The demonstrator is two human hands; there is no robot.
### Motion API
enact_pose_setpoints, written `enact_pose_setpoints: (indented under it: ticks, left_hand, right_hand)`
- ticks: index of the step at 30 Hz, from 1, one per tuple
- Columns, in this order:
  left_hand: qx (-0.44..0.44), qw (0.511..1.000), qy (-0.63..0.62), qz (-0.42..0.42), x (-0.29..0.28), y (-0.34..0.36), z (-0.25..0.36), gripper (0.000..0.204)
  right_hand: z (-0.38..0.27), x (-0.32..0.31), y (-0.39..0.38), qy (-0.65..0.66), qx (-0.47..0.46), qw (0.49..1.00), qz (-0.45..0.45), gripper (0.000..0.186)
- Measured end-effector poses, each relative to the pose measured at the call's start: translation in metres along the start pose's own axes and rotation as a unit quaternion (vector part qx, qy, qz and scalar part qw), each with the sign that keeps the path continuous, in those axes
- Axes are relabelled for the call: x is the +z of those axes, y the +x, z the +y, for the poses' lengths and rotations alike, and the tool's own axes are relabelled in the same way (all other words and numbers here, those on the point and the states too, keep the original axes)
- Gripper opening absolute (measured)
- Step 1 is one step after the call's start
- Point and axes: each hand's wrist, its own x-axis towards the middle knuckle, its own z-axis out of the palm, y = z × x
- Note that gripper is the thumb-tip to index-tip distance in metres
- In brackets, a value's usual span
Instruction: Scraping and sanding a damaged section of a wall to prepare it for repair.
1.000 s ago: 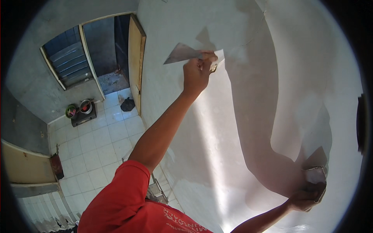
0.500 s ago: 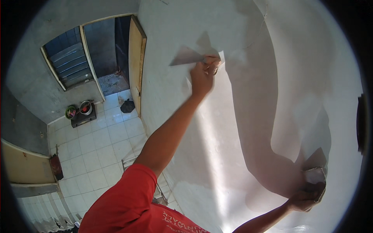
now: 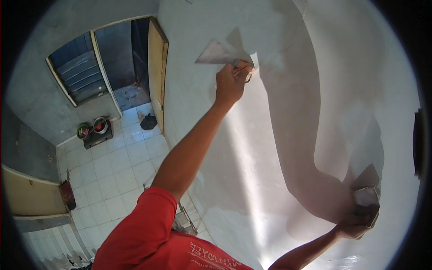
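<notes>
My left hand [image 3: 231, 83] is raised to a pale plastered wall [image 3: 225, 180]. Its fingers are closed round a putty knife, whose broad triangular blade [image 3: 215, 52] points left; the hand covers most of the handle. A darker shadow of the blade falls on the wall just above it. Lower at the right, my right hand [image 3: 357, 224] grips a flat squarish plate [image 3: 366, 197] with a pale face and rough, crusted edges. The plate is close to the wall; whether it touches cannot be made out. My arms cast a long, bent shadow between the two hands.
White floor tiles [image 3: 112, 180] lie far below at the left. An open wooden door [image 3: 158, 72] stands beside a louvred window [image 3: 81, 67]. Two pots [image 3: 100, 125] rest on a dark slab, with a black bag [image 3: 148, 122] nearby. Metal framing [image 3: 186, 218] shows below my left arm.
The putty knife's blade has shifted slightly upward along the wall, and my left hand has moved a little left. My right hand and the plate have risen slightly.
</notes>
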Motion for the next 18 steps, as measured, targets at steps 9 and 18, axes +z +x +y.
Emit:
enact_pose_setpoints:
  ticks: [9,18]
  left_hand:
    - [0.027,0.999,-0.037,0.019,-0.031,-0.003,-0.011,0.015]
    - [0.036,0.998,0.001,0.051,-0.018,0.007,-0.011,0.015]
  right_hand:
    - [0.009,-0.007,-0.013,0.054,0.075,0.994,-0.051,0.033]
    - [0.008,-0.006,-0.013,0.051,0.084,0.995,-0.036,0.034]
